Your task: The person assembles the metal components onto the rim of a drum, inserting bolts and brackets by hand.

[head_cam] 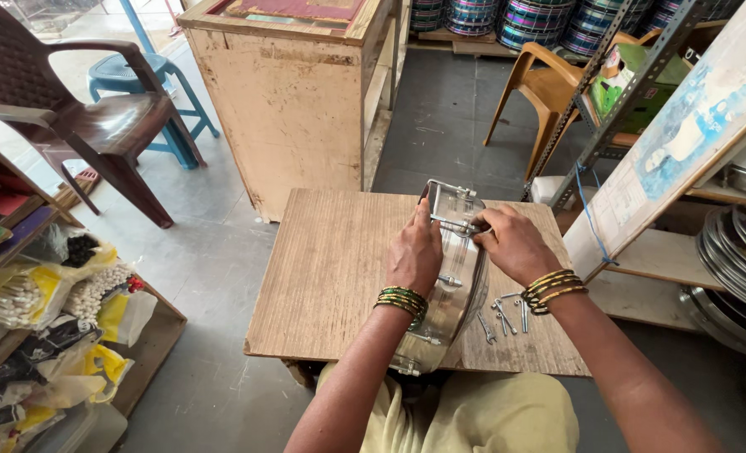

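Note:
A shiny metal drum frame [452, 285] stands on edge on a low wooden table [331, 268], its rim running from near my lap to the table's far side. My left hand [415, 252] grips the frame's left side near the top. My right hand [514, 243] holds the frame from the right, fingers at a metal tension rod [457, 225] on the rim. Green and gold bangles sit on both wrists. Several loose metal bolts [503, 317] lie on the table just right of the frame, under my right wrist.
A wooden cabinet [289, 109] stands beyond the table. A brown plastic chair [96, 126] and blue stool [138, 80] are at the left, an orange chair [549, 88] at the back right. Metal shelving with steel rims [738, 252] is on the right; bagged goods [46, 294] sit left.

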